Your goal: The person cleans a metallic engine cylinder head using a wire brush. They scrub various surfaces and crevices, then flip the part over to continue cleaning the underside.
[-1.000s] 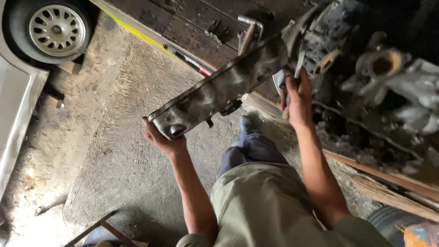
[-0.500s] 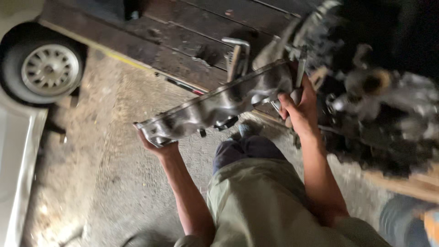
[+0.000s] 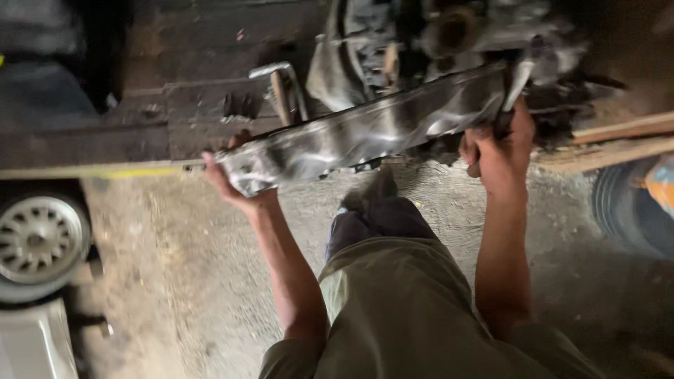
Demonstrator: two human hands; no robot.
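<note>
both hands hold a long greasy metal cover (image 3: 365, 133) up at chest height, running from lower left to upper right across the view. left hand (image 3: 228, 184) cups the cover's lower end from underneath, palm up, fingers curled around the far edge, clamped on it. right hand (image 3: 497, 151) grips the upper end, fingers wrapped tight around the edge, thumb side toward the camera. the upper end touches or sits just against the dirty engine (image 3: 449, 42) at top right; blur makes the exact contact hard to tell. below the cover are the person's knee (image 3: 379, 217) in dark trousers and an olive shirt (image 3: 400, 316). concrete floor (image 3: 175, 267) under it all. car wheel (image 3: 35, 242) at left edge, tyre (image 3: 625, 210) at right edge, wooden planks (image 3: 618, 140) beside the engine, well apart from the left hand.
</note>
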